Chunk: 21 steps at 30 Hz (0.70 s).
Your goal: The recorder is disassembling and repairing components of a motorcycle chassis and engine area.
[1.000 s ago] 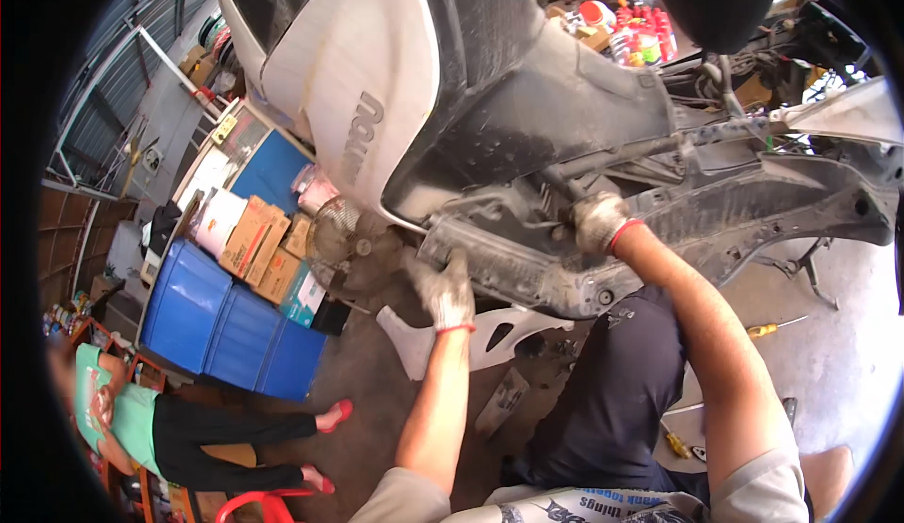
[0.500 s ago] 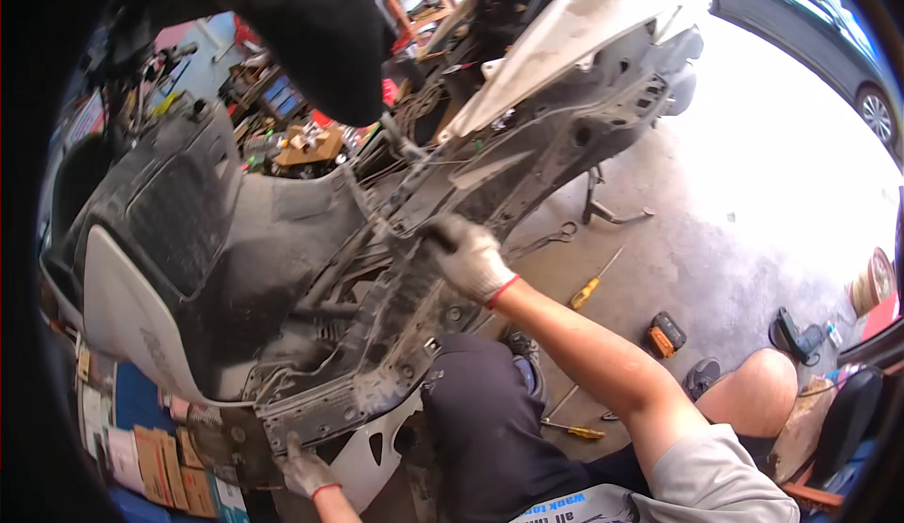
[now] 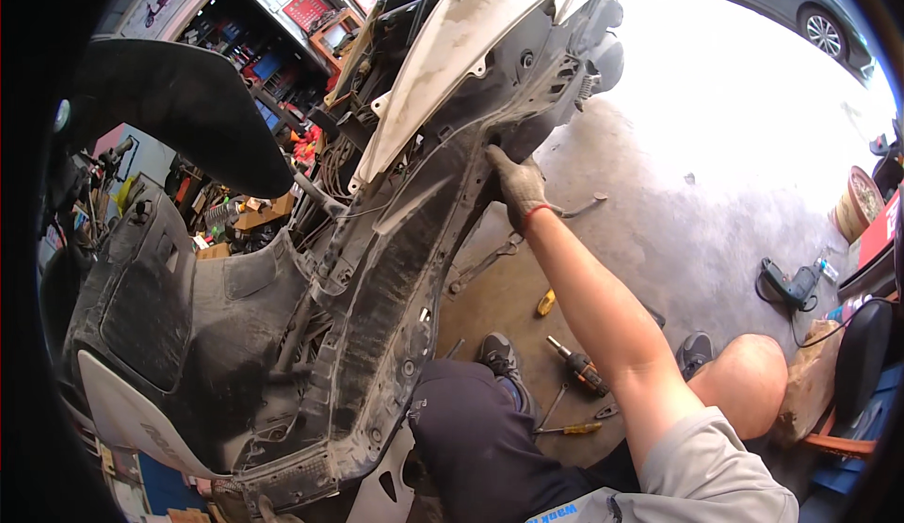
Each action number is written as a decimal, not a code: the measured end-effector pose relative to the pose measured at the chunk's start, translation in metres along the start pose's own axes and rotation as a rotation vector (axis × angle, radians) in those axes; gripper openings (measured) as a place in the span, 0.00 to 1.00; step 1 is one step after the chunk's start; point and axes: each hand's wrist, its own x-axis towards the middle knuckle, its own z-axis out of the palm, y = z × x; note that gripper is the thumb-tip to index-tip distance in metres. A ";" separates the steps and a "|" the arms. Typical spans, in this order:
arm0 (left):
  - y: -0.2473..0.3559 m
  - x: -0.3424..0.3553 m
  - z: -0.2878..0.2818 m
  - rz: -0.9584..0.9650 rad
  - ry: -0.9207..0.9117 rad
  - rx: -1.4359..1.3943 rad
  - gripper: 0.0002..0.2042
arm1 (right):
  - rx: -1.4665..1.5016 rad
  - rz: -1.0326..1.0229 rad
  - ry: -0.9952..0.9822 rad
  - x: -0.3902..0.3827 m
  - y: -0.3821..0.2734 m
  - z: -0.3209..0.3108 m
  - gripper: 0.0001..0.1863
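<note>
My right hand [image 3: 517, 186], in a knit glove with a red cuff, grips the outer edge of a dusty black lower panel [image 3: 377, 306] of a partly stripped scooter, near its rear. A long white body panel [image 3: 443, 62] lies above it. The front leg shield [image 3: 141, 306] has a white outer cover [image 3: 127, 410]. Of my left hand, only what may be gloved fingertips [image 3: 266, 504] shows at the panel's front end on the bottom edge; the rest is hidden.
Yellow screwdrivers [image 3: 546, 302], a wrench [image 3: 485, 267] and a drill [image 3: 584, 370] lie on the concrete floor [image 3: 659, 231]. A corded black tool [image 3: 796, 283] sits rightward near a stool [image 3: 852, 354]. A car [image 3: 782, 0] stands outside. Cluttered shelves [image 3: 245, 43] are behind the scooter.
The view has swung right toward the scooter's rear. My right hand has moved rearward along the black panel. My left hand has mostly dropped out of view, as has the other person.
</note>
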 end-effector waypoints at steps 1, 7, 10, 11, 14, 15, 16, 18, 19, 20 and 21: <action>0.003 -0.001 -0.002 0.009 0.001 0.029 0.14 | -0.132 -0.089 0.130 0.001 -0.001 0.006 0.31; -0.021 0.032 -0.023 0.104 0.006 0.249 0.15 | -0.301 -0.011 0.370 -0.003 -0.014 0.020 0.30; -0.044 0.055 -0.039 0.190 0.008 0.422 0.15 | -0.195 -0.116 0.381 -0.011 -0.020 0.023 0.31; -0.049 0.061 -0.045 0.226 0.012 0.494 0.15 | -0.176 -0.081 0.369 -0.014 -0.019 0.023 0.30; -0.062 0.074 -0.053 0.368 0.003 0.703 0.15 | -0.155 -0.055 0.369 -0.013 -0.015 0.020 0.31; -0.062 0.073 -0.056 0.248 0.022 0.707 0.16 | -0.210 -0.066 0.393 -0.011 -0.013 0.020 0.30; -0.061 0.073 -0.057 0.245 0.022 0.712 0.16 | -0.270 -0.092 0.418 -0.010 -0.009 0.020 0.30; -0.056 0.067 -0.056 0.355 -0.093 0.546 0.18 | -0.146 -0.099 0.301 -0.013 -0.003 0.021 0.29; -0.053 0.061 -0.054 0.310 -0.079 0.496 0.18 | -0.009 -0.147 0.226 -0.016 -0.001 0.023 0.28; -0.050 0.054 -0.053 0.233 -0.060 0.429 0.18 | -0.109 -0.174 0.251 -0.030 0.007 0.032 0.25; -0.049 0.045 -0.051 0.148 -0.039 0.356 0.18 | -0.332 -0.001 0.210 -0.045 0.015 0.038 0.25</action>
